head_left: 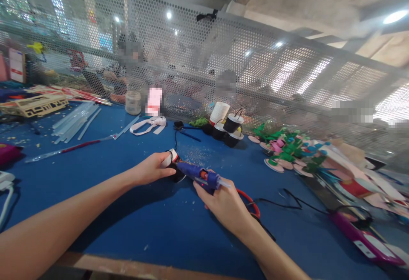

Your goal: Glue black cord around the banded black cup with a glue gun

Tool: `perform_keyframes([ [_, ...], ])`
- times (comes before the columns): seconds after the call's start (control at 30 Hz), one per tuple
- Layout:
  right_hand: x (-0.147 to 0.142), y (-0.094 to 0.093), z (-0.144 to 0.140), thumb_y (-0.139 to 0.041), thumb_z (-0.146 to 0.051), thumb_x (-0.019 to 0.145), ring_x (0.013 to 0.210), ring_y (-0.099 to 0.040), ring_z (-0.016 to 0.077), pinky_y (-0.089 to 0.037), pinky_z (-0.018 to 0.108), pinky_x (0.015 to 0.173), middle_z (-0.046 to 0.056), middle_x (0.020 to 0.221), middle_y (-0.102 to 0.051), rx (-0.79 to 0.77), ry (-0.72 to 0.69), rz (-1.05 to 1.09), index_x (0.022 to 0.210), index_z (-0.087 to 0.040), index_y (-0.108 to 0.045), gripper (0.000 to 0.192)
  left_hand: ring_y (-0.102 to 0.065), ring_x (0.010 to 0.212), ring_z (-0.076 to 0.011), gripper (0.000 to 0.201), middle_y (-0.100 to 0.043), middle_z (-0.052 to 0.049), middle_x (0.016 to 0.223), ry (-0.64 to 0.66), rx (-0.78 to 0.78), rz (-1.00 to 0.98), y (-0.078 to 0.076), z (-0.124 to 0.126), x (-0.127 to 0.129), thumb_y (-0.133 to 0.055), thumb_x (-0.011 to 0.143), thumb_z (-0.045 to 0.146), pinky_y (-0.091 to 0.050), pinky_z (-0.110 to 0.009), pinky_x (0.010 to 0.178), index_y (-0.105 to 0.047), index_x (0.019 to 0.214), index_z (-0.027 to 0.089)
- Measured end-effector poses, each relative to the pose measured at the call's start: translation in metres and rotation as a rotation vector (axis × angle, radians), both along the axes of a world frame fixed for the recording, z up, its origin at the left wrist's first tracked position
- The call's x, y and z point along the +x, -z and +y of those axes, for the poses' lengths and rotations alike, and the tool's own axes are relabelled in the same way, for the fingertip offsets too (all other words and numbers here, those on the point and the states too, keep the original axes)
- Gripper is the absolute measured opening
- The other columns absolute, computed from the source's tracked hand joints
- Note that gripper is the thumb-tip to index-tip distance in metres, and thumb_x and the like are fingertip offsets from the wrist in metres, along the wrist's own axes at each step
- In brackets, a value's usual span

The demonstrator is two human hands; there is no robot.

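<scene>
My left hand (153, 169) is closed on a small white and black cup (173, 155), tilted on its side low over the blue table, with a black cord (176, 137) running up from it. Fingers hide much of the cup. In my right hand (225, 201) is a blue hot glue gun (200, 174), its nozzle pointing left at the cup and close against it. Whether the nozzle touches I cannot tell. A clear glue stick (225, 183) pokes out of the gun's back, and a small red light shows on its side.
Similar cups (232, 122) stand behind, beside green yarn (198, 122). Glue sticks (75, 120), white ribbon (148, 124) and a jar (133, 103) lie to the left. Felt pieces (287, 148) and a purple power strip (361, 237) are right. A perforated metal screen (185, 58) borders the back.
</scene>
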State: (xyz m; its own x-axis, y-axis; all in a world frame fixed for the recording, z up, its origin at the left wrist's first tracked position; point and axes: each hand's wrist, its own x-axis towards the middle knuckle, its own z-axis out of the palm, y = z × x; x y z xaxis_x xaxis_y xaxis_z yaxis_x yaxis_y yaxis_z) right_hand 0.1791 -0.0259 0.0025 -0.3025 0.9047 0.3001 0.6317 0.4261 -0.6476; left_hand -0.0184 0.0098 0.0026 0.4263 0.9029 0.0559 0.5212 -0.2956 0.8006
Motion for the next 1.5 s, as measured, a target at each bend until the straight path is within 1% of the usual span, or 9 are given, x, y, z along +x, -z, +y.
perform_keyframes([
  [0.4,0.001,0.001,0.0,-0.046,-0.025,0.074,0.04,-0.047,0.0108,-0.039,0.022,0.042,-0.003,0.046,-0.05,0.074,0.003,-0.007,0.065,-0.018,-0.051,0.012,-0.03,0.056,-0.0083,0.018,-0.037,0.005,0.06,0.024,0.027,0.048,0.002,0.002,-0.003,-0.05,0.071,0.029,-0.025,-0.019,0.05,-0.049,0.076,0.011],
  [0.5,0.001,0.001,-0.001,-0.047,-0.026,0.074,0.04,-0.048,0.0108,-0.04,0.022,0.044,-0.003,0.047,-0.051,0.06,-0.009,-0.011,0.064,-0.018,-0.051,0.014,-0.032,0.058,-0.0088,0.017,-0.04,0.004,0.062,0.037,0.057,0.063,0.001,0.002,-0.003,-0.05,0.071,0.028,-0.027,-0.019,0.052,-0.049,0.075,0.011],
  [0.73,0.002,-0.003,0.0,-0.045,-0.025,0.073,0.048,-0.053,0.0121,-0.043,0.023,0.05,0.001,0.059,-0.058,0.057,0.008,-0.001,0.069,-0.017,-0.054,0.013,-0.033,0.057,-0.0089,0.017,-0.04,0.004,0.062,0.039,0.042,0.068,0.0,0.002,-0.003,-0.05,0.071,0.028,-0.027,-0.019,0.052,-0.048,0.076,0.011],
  [0.8,0.001,-0.004,-0.001,-0.047,-0.027,0.073,0.045,-0.052,0.0116,-0.042,0.022,0.046,0.001,0.055,-0.057,0.019,0.005,0.0,0.068,-0.017,-0.054,0.013,-0.033,0.058,-0.009,0.017,-0.04,0.004,0.063,0.05,0.068,0.076,0.0,0.002,-0.004,-0.05,0.071,0.028,-0.028,-0.019,0.053,-0.048,0.075,0.012],
  [0.97,0.002,-0.006,-0.001,-0.048,-0.033,0.072,0.033,-0.046,0.0102,-0.036,0.019,0.033,-0.004,0.04,-0.047,-0.228,0.089,0.056,0.066,-0.017,-0.053,0.018,-0.032,0.056,-0.0084,0.015,-0.038,0.005,0.061,0.056,0.057,0.066,-0.001,0.002,-0.004,-0.051,0.071,0.027,-0.028,-0.019,0.053,-0.047,0.073,0.013],
  [1.1,0.002,-0.009,-0.001,-0.048,-0.036,0.071,0.03,-0.044,0.0091,-0.035,0.018,0.032,-0.005,0.035,-0.042,-0.213,0.136,0.07,0.06,-0.017,-0.05,0.022,-0.034,0.057,-0.0088,0.017,-0.041,0.005,0.063,0.075,0.011,0.035,-0.001,0.002,-0.005,-0.052,0.07,0.027,-0.029,-0.019,0.053,-0.047,0.079,0.013],
  [1.27,-0.002,-0.015,-0.004,-0.05,-0.032,0.069,0.03,-0.044,0.0089,-0.036,0.018,0.033,-0.005,0.036,-0.043,-0.289,0.14,0.074,0.06,-0.017,-0.049,0.018,-0.034,0.058,-0.0092,0.016,-0.041,0.004,0.064,0.078,0.041,0.065,-0.002,0.002,-0.006,-0.052,0.07,0.026,-0.029,-0.019,0.053,-0.048,0.077,0.013],
  [1.4,0.0,-0.012,-0.003,-0.048,-0.034,0.071,0.031,-0.044,0.0085,-0.034,0.017,0.032,-0.006,0.036,-0.042,-0.237,0.125,0.069,0.063,-0.017,-0.051,0.019,-0.035,0.059,-0.0093,0.016,-0.042,0.004,0.065,0.081,0.033,0.059,-0.003,0.002,-0.006,-0.052,0.07,0.025,-0.029,-0.019,0.053,-0.048,0.078,0.013],
  [1.5,0.001,-0.01,-0.003,-0.048,-0.034,0.071,0.031,-0.045,0.0087,-0.035,0.017,0.032,-0.005,0.038,-0.044,-0.27,0.101,0.067,0.063,-0.016,-0.051,0.019,-0.033,0.058,-0.0089,0.015,-0.041,0.004,0.064,0.077,0.055,0.085,-0.004,0.003,-0.005,-0.052,0.07,0.024,-0.028,-0.019,0.053,-0.048,0.077,0.012],
])
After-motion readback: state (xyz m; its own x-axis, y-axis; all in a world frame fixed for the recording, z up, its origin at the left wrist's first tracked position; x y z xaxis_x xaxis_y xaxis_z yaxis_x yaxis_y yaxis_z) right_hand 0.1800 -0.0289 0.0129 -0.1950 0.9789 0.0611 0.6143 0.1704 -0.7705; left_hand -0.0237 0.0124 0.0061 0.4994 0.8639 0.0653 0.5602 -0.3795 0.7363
